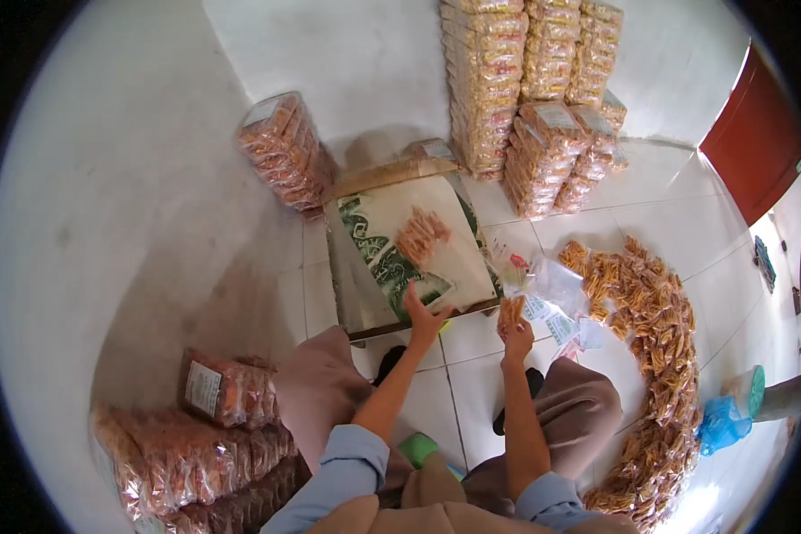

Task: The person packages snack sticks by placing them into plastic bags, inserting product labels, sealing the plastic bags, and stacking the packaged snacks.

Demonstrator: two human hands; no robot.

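Note:
My right hand (516, 339) grips a small clear packet of orange-brown snack sticks (511, 311), just off the near right corner of a low table (472, 276). My left hand (424, 320) is at the table's near edge, fingers spread and holding nothing that I can see. On the tabletop lies a white sheet with green print (385, 258). Farther back on it rests a small group of snack packets (423, 236). To the right of the table, clear plastic bags (556, 283) and printed paper labels (561, 327) lie on the floor.
A long curved heap of small snack packets (659, 329) covers the floor at right. Tall stacks of bagged snacks (485, 89) stand by the back wall. Another stack (285, 151) is behind the table's left side. Filled bags (196, 454) lie at lower left. A blue plastic bag (724, 425) is far right.

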